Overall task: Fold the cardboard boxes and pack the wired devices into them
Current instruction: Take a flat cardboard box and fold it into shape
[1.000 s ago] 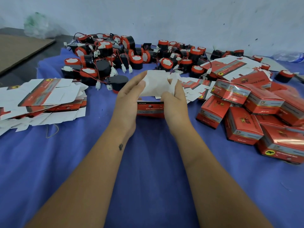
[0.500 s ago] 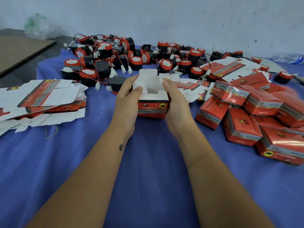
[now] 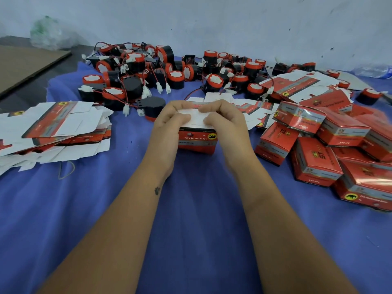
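A small red and white cardboard box (image 3: 198, 141) stands on the blue cloth in the middle of the head view. My left hand (image 3: 169, 126) grips its left side and my right hand (image 3: 226, 124) its right side. The fingers of both curl over the white flaps on top and press them down. Behind the box lies a heap of round black and red wired devices (image 3: 169, 73) with white plugs. One black device (image 3: 151, 106) sits just beyond my left hand.
A stack of flat unfolded boxes (image 3: 53, 128) lies at the left. Several folded red boxes (image 3: 318, 149) are piled at the right, with more flat blanks (image 3: 297, 85) behind them. A brown cardboard sheet (image 3: 23, 64) lies far left by the wall.
The box's white top flap stood up open half a second ago; now both hands have folded the flaps down over the top and the box sits lower on the cloth.
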Demonstrator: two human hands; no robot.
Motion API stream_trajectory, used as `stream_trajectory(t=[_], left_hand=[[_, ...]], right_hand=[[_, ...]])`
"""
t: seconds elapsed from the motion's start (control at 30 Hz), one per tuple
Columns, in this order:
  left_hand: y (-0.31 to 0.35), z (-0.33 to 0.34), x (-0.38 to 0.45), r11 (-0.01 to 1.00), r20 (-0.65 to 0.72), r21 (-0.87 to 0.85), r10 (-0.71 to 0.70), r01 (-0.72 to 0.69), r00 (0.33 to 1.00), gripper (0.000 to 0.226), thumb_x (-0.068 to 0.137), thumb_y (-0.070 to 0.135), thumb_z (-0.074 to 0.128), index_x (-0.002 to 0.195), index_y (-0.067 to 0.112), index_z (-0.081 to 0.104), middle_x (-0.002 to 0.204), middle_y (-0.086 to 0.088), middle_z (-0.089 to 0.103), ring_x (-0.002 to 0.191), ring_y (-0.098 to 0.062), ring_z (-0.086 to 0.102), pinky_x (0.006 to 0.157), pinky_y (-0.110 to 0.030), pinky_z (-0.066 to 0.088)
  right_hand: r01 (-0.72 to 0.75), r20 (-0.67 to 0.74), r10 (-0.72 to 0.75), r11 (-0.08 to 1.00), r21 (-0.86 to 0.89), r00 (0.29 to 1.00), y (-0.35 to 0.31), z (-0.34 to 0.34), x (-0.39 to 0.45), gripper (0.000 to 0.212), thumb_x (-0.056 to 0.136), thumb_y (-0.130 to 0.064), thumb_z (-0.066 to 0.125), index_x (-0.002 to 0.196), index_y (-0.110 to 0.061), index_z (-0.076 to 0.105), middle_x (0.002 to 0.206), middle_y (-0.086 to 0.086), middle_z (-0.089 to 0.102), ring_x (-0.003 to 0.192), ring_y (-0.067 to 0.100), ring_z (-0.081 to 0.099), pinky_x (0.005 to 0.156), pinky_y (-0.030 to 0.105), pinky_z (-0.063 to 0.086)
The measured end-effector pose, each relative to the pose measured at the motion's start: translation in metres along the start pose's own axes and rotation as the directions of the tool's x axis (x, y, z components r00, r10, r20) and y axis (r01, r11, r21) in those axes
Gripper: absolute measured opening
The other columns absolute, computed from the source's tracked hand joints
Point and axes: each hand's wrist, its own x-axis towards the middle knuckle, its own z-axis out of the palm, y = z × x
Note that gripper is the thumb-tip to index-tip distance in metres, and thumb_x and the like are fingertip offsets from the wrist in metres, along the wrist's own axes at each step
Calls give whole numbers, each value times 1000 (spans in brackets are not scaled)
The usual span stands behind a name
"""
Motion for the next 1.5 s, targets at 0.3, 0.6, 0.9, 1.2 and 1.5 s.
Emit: stream_trajectory(t=[0.3,0.6,0.9,1.2,1.5], left_hand=[[1,0,4,994,-66,0,-109,110,992,39,93,0,49,115,29,64,103,3,70,80,-10,68,61,-23,55],[2,-4,5,997,-107,-20,-82,80,991,31,93,-5,50,98,22,65,82,7,72,68,-6,69,55,-21,53],[0,-4,3,997,-85,62,-35,40,996,38,91,-6,54,97,30,66,94,5,71,83,-13,68,63,-26,55],[0,3,-1,995,35,87,-53,49,998,34,93,1,47,103,27,66,102,2,73,96,-16,67,75,-28,56],[-5,14,-4,958,-84,286,7,17,996,31,82,53,36,108,42,48,137,7,46,116,-5,45,93,-23,37]], right_hand=[[-51,0,51,987,-151,999,-8,2,-1,40,79,9,54,97,-24,68,104,4,69,98,24,65,77,36,60],[-94,-3,94,995,-35,996,-6,4,-1,27,89,-3,54,96,-23,70,107,5,69,96,20,64,77,30,56],[9,-42,-17,983,-184,999,-2,1,0,36,81,7,52,95,-22,69,84,-7,67,71,2,58,60,17,48],[-155,-46,165,974,167,985,-2,0,1,25,85,-22,52,85,-19,77,89,-2,70,91,15,65,76,30,53],[226,-172,-196,957,179,965,-5,-2,-3,28,81,-14,46,78,-3,72,84,-4,70,87,8,63,79,19,48]])
